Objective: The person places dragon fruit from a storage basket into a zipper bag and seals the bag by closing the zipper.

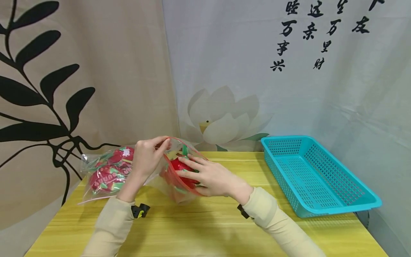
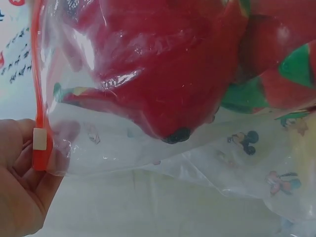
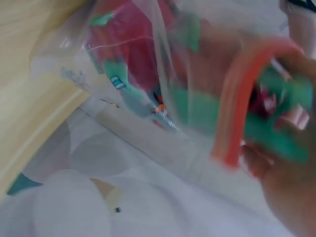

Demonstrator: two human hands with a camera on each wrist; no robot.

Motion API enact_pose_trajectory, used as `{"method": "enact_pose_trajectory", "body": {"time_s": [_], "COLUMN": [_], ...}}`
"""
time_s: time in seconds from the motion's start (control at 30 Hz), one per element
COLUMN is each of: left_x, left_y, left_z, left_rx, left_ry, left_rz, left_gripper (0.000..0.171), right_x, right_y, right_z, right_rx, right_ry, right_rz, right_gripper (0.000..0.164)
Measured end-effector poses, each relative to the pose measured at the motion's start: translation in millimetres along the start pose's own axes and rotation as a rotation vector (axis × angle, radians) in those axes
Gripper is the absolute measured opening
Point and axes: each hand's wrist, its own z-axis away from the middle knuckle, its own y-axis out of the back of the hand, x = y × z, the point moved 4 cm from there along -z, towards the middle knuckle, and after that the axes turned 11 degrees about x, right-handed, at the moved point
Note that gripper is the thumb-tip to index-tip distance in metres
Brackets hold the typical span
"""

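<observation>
A clear zip bag [image 1: 178, 197] with a red zip edge stands with its mouth wide at the table's middle. My left hand [image 1: 146, 159] pinches the zip edge at its far left; in the left wrist view a white slider [image 2: 39, 139] sits beside those fingers. Inside the mouth, my right hand [image 1: 215, 178] grips a shiny red dragon fruit [image 1: 181, 167] with green tips, its fingers spread over the top. More red and green fruit [image 3: 131, 44] shows through the plastic in the blurred right wrist view. The right thumb is hidden in the head view.
Left of the hands lies another clear bag [image 1: 107, 176] packed with red and green fruit. A turquoise plastic basket [image 1: 306, 178] stands at the right of the wooden table [image 1: 179, 232]. Behind hangs a printed curtain [image 1: 224, 53].
</observation>
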Motion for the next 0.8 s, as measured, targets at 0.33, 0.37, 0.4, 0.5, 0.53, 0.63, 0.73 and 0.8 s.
{"method": "enact_pose_trajectory", "body": {"time_s": [0.33, 0.37, 0.4, 0.5, 0.53, 0.63, 0.73, 0.8], "left_x": [3.4, 3.6, 3.7, 4.4, 4.9, 5.9, 6.8, 7.2], "left_y": [-5.1, -5.5, -6.0, -7.3, -7.8, -10.4, -12.8, -13.7], "left_z": [-2.6, -2.8, -2.9, -3.4, -3.5, -3.6, -4.1, -4.5], "left_rx": [0.0, 0.001, 0.001, 0.007, 0.009, 0.008, 0.006, 0.009], "left_ry": [0.027, 0.028, 0.03, 0.026, 0.022, 0.003, -0.012, -0.018], "left_rz": [-0.004, -0.004, -0.004, -0.003, -0.002, -0.002, -0.015, -0.023], "left_gripper": [0.017, 0.017, 0.017, 0.016, 0.016, 0.016, 0.016, 0.016], "right_x": [18, 18, 19, 22, 24, 29, 35, 40], "right_y": [21, 21, 20, 16, 14, 8, 8, 13], "right_z": [37, 41, 44, 54, 56, 60, 59, 56], "right_rx": [0.349, 0.36, 0.363, 0.334, 0.306, 0.206, 0.153, 0.149], "right_ry": [-0.102, -0.138, -0.182, -0.34, -0.392, -0.516, -0.576, -0.585], "right_rz": [0.006, 0.023, 0.036, 0.087, 0.086, 0.026, -0.081, -0.121], "right_gripper": [0.047, 0.05, 0.053, 0.048, 0.039, 0.001, 0.018, 0.018]}}
